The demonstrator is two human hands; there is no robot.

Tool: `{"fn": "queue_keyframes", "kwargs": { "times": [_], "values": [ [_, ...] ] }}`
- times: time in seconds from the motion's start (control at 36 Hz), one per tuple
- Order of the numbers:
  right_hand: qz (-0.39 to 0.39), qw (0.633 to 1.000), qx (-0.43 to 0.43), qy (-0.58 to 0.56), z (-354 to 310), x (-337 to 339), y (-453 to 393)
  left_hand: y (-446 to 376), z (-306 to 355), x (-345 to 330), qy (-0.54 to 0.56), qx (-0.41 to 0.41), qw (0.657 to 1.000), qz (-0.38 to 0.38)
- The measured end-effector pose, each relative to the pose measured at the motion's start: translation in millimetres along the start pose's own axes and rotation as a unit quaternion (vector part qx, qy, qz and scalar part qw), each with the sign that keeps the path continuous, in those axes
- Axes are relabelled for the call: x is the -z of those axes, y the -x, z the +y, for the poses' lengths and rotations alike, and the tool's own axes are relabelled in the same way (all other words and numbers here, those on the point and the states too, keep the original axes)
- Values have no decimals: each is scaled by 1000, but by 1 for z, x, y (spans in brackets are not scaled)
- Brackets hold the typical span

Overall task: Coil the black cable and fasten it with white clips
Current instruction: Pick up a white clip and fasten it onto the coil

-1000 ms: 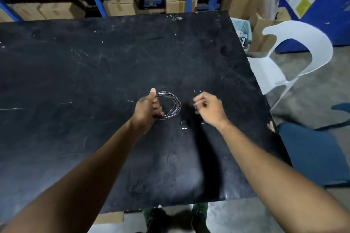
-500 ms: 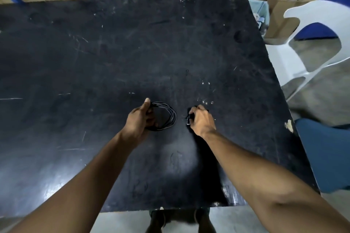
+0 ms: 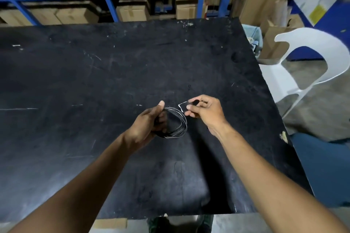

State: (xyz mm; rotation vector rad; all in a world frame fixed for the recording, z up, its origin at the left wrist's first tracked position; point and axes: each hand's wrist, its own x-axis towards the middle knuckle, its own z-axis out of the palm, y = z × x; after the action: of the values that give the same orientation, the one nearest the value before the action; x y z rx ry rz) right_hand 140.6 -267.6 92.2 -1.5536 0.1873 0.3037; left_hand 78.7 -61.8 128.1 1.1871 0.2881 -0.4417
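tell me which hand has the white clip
The right hand pinches the white clip; the left hand grips the coiled black cable.

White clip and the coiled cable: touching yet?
Cannot tell. In the head view the white clip in the right hand overlaps the cable coil's edge.

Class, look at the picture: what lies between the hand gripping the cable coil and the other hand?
In the head view, the right hand pinches a white clip beside the coil gripped by the left hand.
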Motion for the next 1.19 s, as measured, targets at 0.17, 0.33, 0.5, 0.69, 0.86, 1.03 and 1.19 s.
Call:
{"fn": "queue_keyframes", "kwargs": {
  "times": [0.17, 0.33, 0.5, 0.69, 0.86, 1.03, 1.19],
  "values": [
    [-6, 997, 61, 38, -35, -8, 27, 20, 29, -9, 9, -15, 997, -76],
    [-44, 993, 81, 69, -59, -16, 44, 36, 52, -18, -41, -37, 997, -57],
    [-116, 987, 83, 75, -79, -17, 50, 47, 61, -18, -155, -83, 984, -34],
    [-147, 985, 66, 68, -91, -18, 57, 55, 68, -18, -243, -113, 963, -15],
    [-173, 981, 55, 67, -98, -17, 58, 57, 70, -22, -252, -117, 960, -31],
    [-173, 979, 54, 94, -103, -15, 57, 53, 70, -23, -270, -121, 955, -35],
    [-193, 972, 65, 122, -105, -10, 56, 47, 68, -19, -298, -128, 945, -33]
  ]
}}
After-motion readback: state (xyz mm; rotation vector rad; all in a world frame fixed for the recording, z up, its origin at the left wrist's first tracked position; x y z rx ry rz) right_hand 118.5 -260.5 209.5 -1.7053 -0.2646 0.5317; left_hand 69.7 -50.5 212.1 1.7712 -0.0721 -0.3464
